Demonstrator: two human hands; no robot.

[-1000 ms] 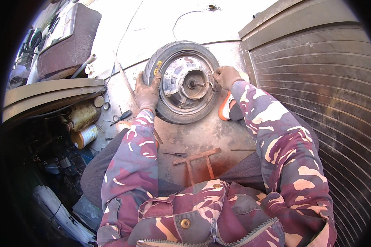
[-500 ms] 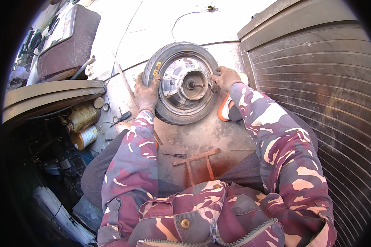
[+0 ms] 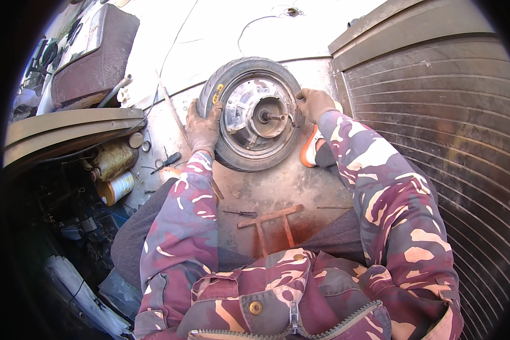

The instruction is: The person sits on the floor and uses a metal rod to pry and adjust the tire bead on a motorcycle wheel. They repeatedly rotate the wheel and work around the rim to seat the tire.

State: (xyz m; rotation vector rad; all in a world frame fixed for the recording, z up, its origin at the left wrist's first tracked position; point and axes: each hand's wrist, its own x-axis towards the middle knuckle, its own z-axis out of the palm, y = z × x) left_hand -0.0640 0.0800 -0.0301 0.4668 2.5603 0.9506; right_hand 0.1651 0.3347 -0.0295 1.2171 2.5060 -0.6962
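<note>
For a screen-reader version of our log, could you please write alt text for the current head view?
A tyred wheel sits on the floor before a person in a camouflage jacket, whose left grip holds its left side while the right grip is at its right edge. Nearer the person lies a rusty metal frame; a slatted panel stands at right.

This looks like a small vehicle-repair workshop: a tyred scooter wheel (image 3: 245, 116) rests on the stained floor (image 3: 249, 190), with a screwdriver (image 3: 171, 160), a rusty metal bracket (image 3: 271, 215) and a white-and-orange tub (image 3: 117, 188) scattered nearby, and a dirt-streaked slatted panel (image 3: 430, 107) standing along the right side.
</note>
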